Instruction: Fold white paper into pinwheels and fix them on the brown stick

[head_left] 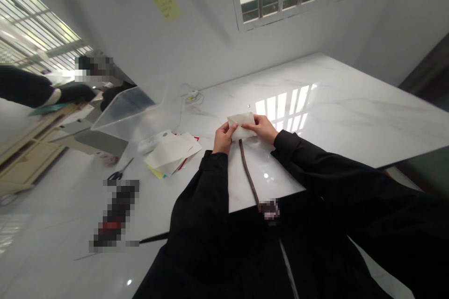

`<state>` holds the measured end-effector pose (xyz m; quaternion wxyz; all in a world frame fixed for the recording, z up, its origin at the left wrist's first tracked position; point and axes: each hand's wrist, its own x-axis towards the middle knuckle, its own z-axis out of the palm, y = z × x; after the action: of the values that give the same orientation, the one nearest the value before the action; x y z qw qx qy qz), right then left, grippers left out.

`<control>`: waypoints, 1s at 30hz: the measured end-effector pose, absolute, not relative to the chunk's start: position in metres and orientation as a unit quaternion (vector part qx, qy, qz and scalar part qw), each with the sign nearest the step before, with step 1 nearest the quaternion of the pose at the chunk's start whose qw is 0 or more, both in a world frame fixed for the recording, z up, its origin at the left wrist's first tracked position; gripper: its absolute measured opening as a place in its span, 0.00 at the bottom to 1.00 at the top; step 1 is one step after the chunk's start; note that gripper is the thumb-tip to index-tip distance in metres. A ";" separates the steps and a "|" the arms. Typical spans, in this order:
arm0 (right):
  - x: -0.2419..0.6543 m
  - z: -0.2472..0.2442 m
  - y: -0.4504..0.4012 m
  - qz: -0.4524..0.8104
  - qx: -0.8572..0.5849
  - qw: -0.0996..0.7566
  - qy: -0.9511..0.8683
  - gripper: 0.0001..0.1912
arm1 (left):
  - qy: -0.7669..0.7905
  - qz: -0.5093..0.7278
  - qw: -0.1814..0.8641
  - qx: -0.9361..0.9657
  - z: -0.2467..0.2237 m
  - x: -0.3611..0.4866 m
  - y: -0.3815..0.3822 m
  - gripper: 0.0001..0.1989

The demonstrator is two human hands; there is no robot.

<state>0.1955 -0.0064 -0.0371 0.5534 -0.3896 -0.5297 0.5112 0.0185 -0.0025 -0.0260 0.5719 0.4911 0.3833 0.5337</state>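
Note:
Between my two hands is a cream-coloured piece of folded paper [245, 132], raised slightly over the marble-patterned table. My left hand [222, 139] pinches its left side, thumb on top. At the right side, my right hand [264, 128] grips it with thumb and fingers near the middle fold. Below the paper a thin brown strip [249, 175] runs down towards my body; its upper end meets the paper's lower edge, and I cannot tell whether they are joined. Left of my hands lie loose cream paper sheets [171, 152], with red and yellow edges showing beneath.
A white device [154, 141] sits beside the sheets, with black-handled scissors [119, 174] further left. A clear plastic bin [129, 110] and a small cable [192, 97] stand farther back. At the far left are a person's dark sleeves [26, 86]. A yellow note [167, 5] hangs on the wall.

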 end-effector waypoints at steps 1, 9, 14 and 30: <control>0.196 -0.036 -0.007 0.524 -0.381 0.558 -0.519 0.23 | 0.382 0.537 0.581 0.477 -0.023 0.019 -0.004 0.29; 0.199 -0.025 -0.011 0.642 -0.332 0.561 -0.404 0.27 | 0.379 0.541 0.642 0.389 -0.017 0.019 -0.005 0.27; 0.202 -0.018 -0.015 0.655 -0.343 0.544 -0.397 0.25 | 0.373 0.504 0.621 0.470 -0.024 0.019 -0.006 0.27; 0.204 -0.016 -0.016 0.679 -0.329 0.506 -0.419 0.27 | 0.333 0.495 0.647 0.474 -0.021 0.029 -0.012 0.30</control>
<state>0.2044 -0.0162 -0.0163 0.5056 -0.3294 -0.4185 0.6788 0.0289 -0.0120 -0.0210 0.6473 0.4742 0.3327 0.4954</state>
